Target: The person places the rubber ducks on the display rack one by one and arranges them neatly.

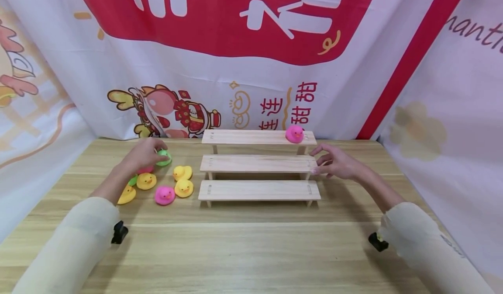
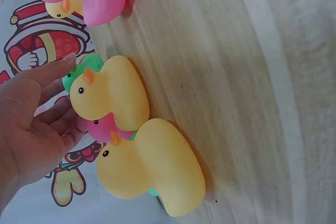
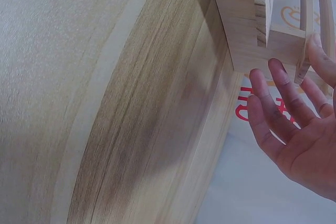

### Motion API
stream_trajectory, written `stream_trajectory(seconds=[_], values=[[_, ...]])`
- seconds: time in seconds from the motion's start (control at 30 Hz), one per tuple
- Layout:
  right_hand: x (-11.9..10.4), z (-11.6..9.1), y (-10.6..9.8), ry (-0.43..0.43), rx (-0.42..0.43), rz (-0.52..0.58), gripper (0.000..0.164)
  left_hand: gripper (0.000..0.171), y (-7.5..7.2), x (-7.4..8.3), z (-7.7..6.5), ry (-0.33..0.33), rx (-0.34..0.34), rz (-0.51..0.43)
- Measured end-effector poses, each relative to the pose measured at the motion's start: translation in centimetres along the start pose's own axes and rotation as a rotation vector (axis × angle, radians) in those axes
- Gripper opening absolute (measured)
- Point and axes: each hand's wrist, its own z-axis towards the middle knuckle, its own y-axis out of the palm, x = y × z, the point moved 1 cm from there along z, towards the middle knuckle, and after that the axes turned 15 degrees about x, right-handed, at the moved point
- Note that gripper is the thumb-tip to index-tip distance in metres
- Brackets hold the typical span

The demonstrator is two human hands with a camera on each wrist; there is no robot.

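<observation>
Green duck, one: far left of the tabletop, at the back of a loose group of ducks and well apart from the rack. Left hand: thumb and fingers set about the green duck in a pinch; firmness cannot be told. Right hand: fingers spread and lightly bent at the right end of the middle shelf, seemingly touching it. Risks, as judged: a shallow pinch on a smooth, rounded body could let the duck slip or spin; the near yellow duck and pink duck sit close to the fingers and could be knocked by a low sweep; pressure from the right hand could shift the rack, which would threaten the top duck, placed near the right end of the narrow top shelf. Appearance of the green duck: small, bright green, with a rounded head and a dark eye in the left wrist view; surface apparently smooth; partly hidden by the hand and, in that view, by the near yellow duck.
</observation>
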Motion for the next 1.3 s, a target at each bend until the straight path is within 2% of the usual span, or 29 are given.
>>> stream_trajectory(seconds=[0.3, 0.67, 0.97, 1.3], values=[[0.1, 0.0, -0.1, 0.003, 0.001, -0.001, 0.051, 0.037, -0.3, 0.4, -0.3, -0.007, 0.006, -0.033], [0.1, 0.1, -0.1, -0.015, -0.008, 0.028, 0.048, 0.040, -1.0, 1.9, -0.6, 0.039, 0.063, -0.033], [0.2, 0.2, -0.1, -0.005, -0.008, 0.025, 0.049, 0.034, -1.2, 2.9, -0.6, 0.065, 0.106, -0.065], [0.2, 0.2, -0.1, 0.001, 0.000, 0.018, 0.050, 0.033, -1.5, 3.6, -0.8, 0.044, 0.112, -0.115]])
